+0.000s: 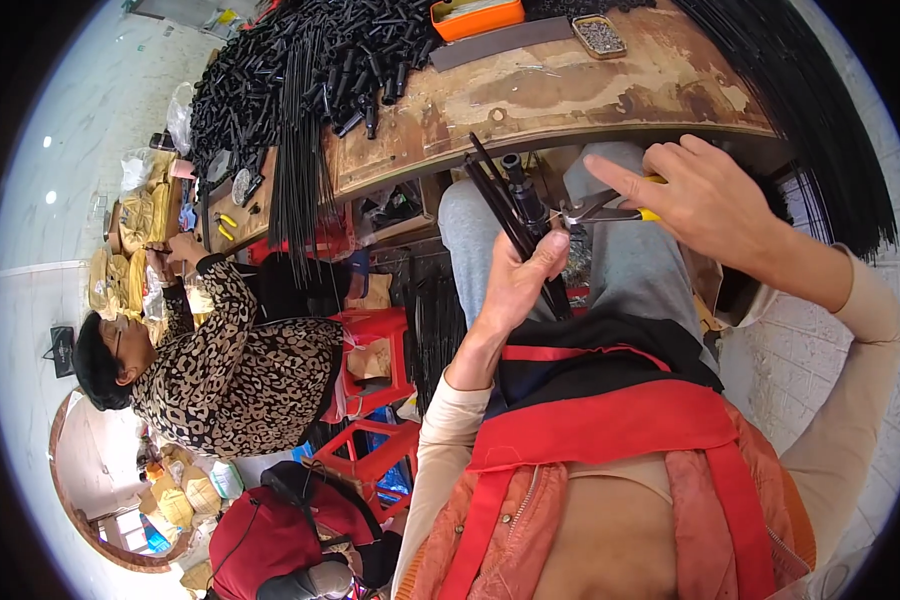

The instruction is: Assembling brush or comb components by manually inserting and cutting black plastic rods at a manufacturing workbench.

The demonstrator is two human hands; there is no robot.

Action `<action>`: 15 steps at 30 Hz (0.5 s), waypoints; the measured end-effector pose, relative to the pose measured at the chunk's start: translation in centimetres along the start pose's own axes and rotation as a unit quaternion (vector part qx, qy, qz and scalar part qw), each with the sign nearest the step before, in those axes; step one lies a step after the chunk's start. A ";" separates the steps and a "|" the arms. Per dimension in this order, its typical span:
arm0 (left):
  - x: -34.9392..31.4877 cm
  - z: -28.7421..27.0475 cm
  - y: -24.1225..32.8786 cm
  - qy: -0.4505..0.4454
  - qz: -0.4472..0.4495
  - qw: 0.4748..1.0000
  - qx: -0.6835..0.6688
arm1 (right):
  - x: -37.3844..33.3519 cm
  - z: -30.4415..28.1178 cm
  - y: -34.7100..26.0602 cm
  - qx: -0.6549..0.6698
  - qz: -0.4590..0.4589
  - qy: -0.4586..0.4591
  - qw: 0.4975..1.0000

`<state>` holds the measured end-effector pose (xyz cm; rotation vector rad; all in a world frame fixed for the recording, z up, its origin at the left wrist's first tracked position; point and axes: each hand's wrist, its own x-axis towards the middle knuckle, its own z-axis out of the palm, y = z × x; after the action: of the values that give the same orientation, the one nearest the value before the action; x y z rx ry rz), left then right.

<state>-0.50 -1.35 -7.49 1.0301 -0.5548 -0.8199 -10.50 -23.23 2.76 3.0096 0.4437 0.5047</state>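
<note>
My left hand (520,275) is closed around a bundle of long, thin black rods (492,196), held at a slant above my lap. Among them stands a black tubular piece (520,185) with a round open top. In my right hand (705,190) is a pair of pliers (598,212) with metal jaws and yellow-and-dark grips. Its jaws reach the lower part of the tubular piece, right by my left thumb. The right index finger stretches out above the pliers. Whether the jaws pinch anything is too small to tell.
Ahead is a worn wooden bench (570,90) bearing a heap of black tubular parts (310,65), an orange tray (478,17) and a small box of metal bits (599,37). Black rods (305,170) overhang its edge. Leftward, a person in leopard print (240,385) works near red stools (375,365).
</note>
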 end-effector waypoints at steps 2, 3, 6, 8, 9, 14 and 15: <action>-0.4 0.2 0.1 -0.016 -0.004 1.000 -0.015 | 0.2 -1.9 0.4 0.000 -0.068 -0.076 0.995; -0.6 0.3 0.2 -0.032 -0.008 0.999 -0.030 | 0.7 -3.3 0.3 -0.001 -0.066 -0.077 0.995; -1.7 0.8 0.4 -0.033 -0.028 0.997 -0.063 | 0.5 -3.2 -0.7 0.602 0.236 -0.417 0.638; -1.8 0.6 0.3 -0.050 -0.019 0.998 -0.043 | -0.3 -4.0 -2.7 0.552 0.254 -0.370 0.702; -1.9 0.7 0.1 -0.061 -0.018 0.998 -0.020 | -0.7 -4.3 -3.3 0.505 0.266 -0.321 0.756; -2.6 0.8 0.8 -0.072 -0.024 0.997 -0.025 | -3.6 -1.2 -4.1 0.111 0.015 0.012 0.994; -2.6 0.8 0.4 -0.072 -0.022 0.997 -0.025 | -3.8 -1.2 -4.1 0.109 0.014 0.012 0.994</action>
<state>-2.50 0.48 -6.89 0.9444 -0.6322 -0.9484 -15.43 -20.42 2.32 3.2257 0.4903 0.5274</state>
